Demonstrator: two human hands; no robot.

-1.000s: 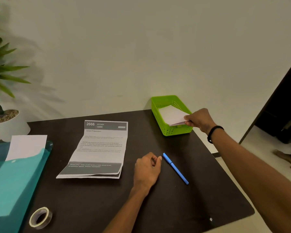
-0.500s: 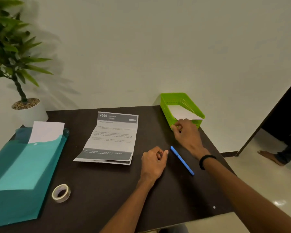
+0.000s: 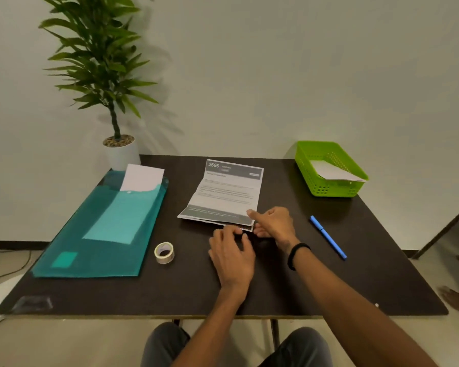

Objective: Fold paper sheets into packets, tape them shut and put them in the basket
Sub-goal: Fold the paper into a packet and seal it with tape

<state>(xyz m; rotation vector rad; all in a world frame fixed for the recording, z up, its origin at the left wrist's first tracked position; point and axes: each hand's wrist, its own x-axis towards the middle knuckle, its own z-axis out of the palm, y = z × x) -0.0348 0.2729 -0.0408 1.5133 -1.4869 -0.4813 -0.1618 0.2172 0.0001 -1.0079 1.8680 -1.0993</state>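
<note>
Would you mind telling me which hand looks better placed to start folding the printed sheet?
Right, probably: the right hand already pinches the printed sheet at its near right corner, while the left hand only nears its near edge.

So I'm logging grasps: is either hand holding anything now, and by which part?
The right hand pinches the printed white paper sheet at its near right corner. The left hand holds nothing.

I see a creased printed sheet (image 3: 227,196) lying flat, its near corner under my right thumb (image 3: 253,213). A tape roll (image 3: 164,252) sits left of my left fingers (image 3: 229,231). Far right, a green basket (image 3: 306,165) holds one white packet (image 3: 331,172).
</note>
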